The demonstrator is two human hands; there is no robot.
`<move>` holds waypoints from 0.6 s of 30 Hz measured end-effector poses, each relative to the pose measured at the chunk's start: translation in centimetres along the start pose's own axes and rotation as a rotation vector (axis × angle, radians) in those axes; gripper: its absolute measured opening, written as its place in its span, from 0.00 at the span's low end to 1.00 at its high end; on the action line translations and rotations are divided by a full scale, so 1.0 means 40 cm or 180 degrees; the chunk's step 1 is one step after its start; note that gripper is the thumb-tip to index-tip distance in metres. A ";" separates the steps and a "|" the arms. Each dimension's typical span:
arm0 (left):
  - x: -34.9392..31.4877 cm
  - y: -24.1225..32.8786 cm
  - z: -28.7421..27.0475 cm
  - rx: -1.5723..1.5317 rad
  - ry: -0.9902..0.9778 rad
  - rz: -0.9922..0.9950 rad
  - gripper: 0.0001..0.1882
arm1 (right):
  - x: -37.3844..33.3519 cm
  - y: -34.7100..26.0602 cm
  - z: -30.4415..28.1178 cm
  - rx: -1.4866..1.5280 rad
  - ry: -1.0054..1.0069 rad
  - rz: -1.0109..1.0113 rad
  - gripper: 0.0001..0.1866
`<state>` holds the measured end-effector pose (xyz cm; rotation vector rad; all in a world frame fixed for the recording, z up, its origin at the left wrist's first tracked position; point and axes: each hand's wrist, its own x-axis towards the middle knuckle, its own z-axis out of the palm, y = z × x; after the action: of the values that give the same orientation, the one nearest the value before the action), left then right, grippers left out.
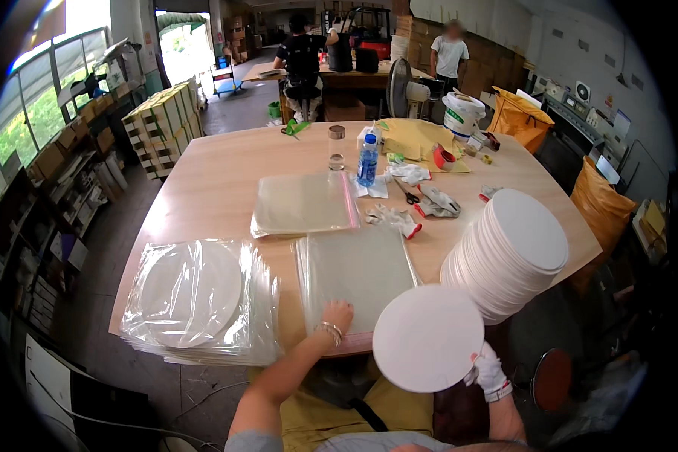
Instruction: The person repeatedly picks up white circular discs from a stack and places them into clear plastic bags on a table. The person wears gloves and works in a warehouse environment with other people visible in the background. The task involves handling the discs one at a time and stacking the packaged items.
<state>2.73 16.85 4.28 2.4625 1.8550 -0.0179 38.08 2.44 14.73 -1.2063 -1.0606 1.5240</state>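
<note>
The disc, round, flat and white, is held at about 5 o'clock in the view, just off the near edge of the table. The right hand, in a white glove, grips its lower right rim; how the fingers close behind it is hidden, so the exact grip cannot be told.

The left hand is bare, with a bracelet at the wrist. It rests palm down on the near end of a stack of clear bags, fingers bent onto the top one, seemingly pressing rather than grasping. This stack lies at the middle of the table's near edge, at 6 o'clock from the table's centre, and the disc overlaps its right corner in the view.

At 3 o'clock from the disc's hand side, up the table, stands a tall pile of white discs, leaning a little. At 9 o'clock from the left hand lies a heap of bagged discs, reaching over the table's left near corner. A second stack of bags with a pink strip lies at 12 o'clock from the first.

Farther off, around 12 to 1 o'clock, are a water bottle, a glass jar, scissors and spare gloves.
</note>
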 end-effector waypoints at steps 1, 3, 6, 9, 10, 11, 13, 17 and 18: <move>0.031 -0.015 0.053 -0.0041 0.0105 0.0115 0.10 | -0.023 0.021 0.009 -0.0060 0.0044 0.0243 0.16; 0.092 -0.080 0.145 -0.0097 0.0375 0.0299 0.10 | -0.022 0.102 0.005 0.0042 -0.0280 0.0567 0.16; 0.045 -0.066 0.000 -0.0780 0.0308 0.0593 0.09 | 0.000 0.147 0.084 0.0491 -0.0337 0.0786 0.14; -0.025 -0.094 -0.022 -0.0154 0.1145 0.0694 0.10 | 0.054 0.190 0.150 0.0695 0.0197 0.0712 0.11; -0.051 -0.098 -0.022 -0.0120 0.1665 0.0325 0.10 | 0.070 0.203 0.172 0.0891 0.0348 0.0695 0.11; -0.067 -0.095 -0.021 -0.0102 0.2214 -0.0018 0.10 | 0.088 0.208 0.185 0.1080 0.0517 0.0651 0.10; -0.066 -0.102 -0.040 -0.0872 0.2134 -0.0848 0.11 | 0.101 0.229 0.207 0.1581 0.0672 0.0705 0.10; -0.081 -0.099 -0.101 -0.4076 0.0109 -0.1505 0.14 | 0.107 0.211 0.275 0.2173 0.0830 0.0640 0.11; -0.085 -0.090 -0.114 -0.4896 -0.0270 -0.1331 0.15 | 0.109 0.194 0.292 0.2279 0.0873 0.0583 0.11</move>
<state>-1.79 14.84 8.85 0.9860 1.3308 0.8719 25.02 3.77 8.17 -0.9663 -0.1810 1.6156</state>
